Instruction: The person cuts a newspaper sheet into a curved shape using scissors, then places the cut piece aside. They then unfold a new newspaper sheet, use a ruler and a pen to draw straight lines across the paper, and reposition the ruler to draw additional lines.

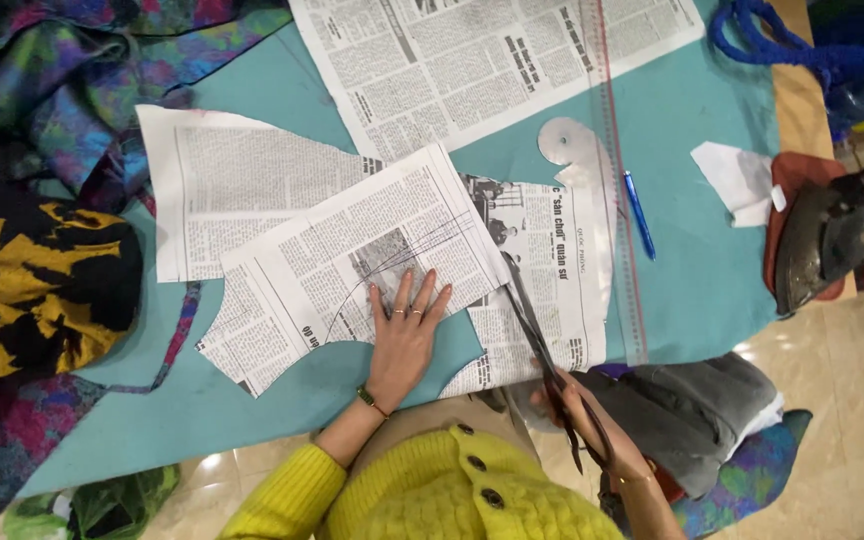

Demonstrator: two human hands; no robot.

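2 hands are at work low in the frame: your left hand [407,325] lies flat and spread, palm down, on the newspaper pattern [352,270] at centre, gripping nothing, only pressing. Your right hand [582,420], at lower right of centre, is closed through the handles of the scissors [537,335].

That sheet looks light, thin and limp, so I judge it will slide on the teal cloth [712,280], curl at a free edge and tear if tugged. Hold it by flat pressure near the cut line, as your left hand does, not by pinching a corner (a pinch would likely buckle it). It is tilted, its long axis running from lower left up to upper right, with a curved edge cut along its lower side and pencil lines across its middle.

The scissors are stiff and heavier, with the weight toward the handles. Their long axis runs from your right hand up and left, tips pointing to the upper left, at the pattern's right edge. Whether the blades are parted I cannot tell.

A clear ruler [617,180] and blue pen [639,215] lie right of centre, an iron [817,245] at the far right.
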